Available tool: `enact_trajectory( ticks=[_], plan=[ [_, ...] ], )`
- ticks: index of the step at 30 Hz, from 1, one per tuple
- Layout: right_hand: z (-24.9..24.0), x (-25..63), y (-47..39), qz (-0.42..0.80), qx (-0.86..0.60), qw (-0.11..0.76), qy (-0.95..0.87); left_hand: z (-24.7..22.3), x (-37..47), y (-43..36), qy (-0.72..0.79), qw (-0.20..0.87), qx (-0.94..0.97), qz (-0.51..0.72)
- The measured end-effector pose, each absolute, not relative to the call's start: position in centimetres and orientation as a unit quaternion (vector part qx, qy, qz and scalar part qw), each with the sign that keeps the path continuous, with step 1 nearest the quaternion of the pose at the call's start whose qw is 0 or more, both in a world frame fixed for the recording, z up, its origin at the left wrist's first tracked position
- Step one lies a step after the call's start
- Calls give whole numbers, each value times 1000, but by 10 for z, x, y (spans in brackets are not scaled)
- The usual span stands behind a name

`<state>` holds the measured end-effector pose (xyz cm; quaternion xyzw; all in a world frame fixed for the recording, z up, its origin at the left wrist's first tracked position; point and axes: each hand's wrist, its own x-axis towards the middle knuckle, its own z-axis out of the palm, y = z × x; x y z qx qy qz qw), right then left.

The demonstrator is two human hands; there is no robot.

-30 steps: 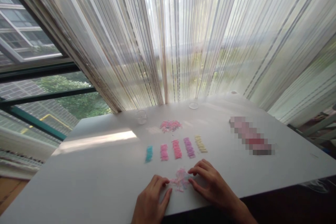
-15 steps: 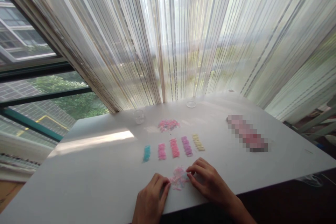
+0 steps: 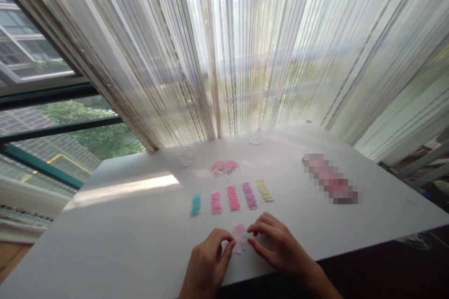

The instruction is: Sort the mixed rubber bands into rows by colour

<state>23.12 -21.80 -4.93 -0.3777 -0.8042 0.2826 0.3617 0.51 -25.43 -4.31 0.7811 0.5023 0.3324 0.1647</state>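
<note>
A small pile of pastel stick-like pieces (image 3: 240, 233), pink, white and bluish, lies near the table's front edge, between my two hands. My left hand (image 3: 210, 259) is at its left side, thumb and forefinger pinched together at the pile's edge; whatever is between the tips is too small to make out. On the other side, my right hand (image 3: 275, 242) has its thumb and forefinger apart at the pile's right edge. Just beyond stand neat rows of like pieces: blue (image 3: 196, 205), pink (image 3: 216, 202), coral (image 3: 233, 198), purple (image 3: 250, 195) and yellow (image 3: 265, 190).
Behind the rows is a larger mixed heap (image 3: 225, 167) of pieces. A clear container (image 3: 185, 155) and a clear round lid or dish (image 3: 256, 139) stand toward the back of the white table (image 3: 122, 233). A pixelated pinkish object (image 3: 329, 177) lies at right. Striped curtains (image 3: 245, 56) hang behind.
My left hand has moved right, onto the near pile's left edge. My right hand has shifted very slightly left, its thumb and forefinger still apart. The coloured rows have stayed put.
</note>
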Motion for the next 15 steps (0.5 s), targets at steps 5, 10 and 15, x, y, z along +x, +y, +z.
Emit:
enact_trajectory(
  ticks=[5, 10, 15],
  plan=[
    [-50, 229, -216, 293, -378, 366, -798, -53, 18, -241, 451, 172, 780, 397],
    [-49, 220, -217, 310, -369, 382, -788, -63, 19, -238, 428, 185, 768, 439],
    [-48, 210, -217, 307, -370, 403, -779, -64, 18, -241, 458, 189, 738, 458]
  ],
)
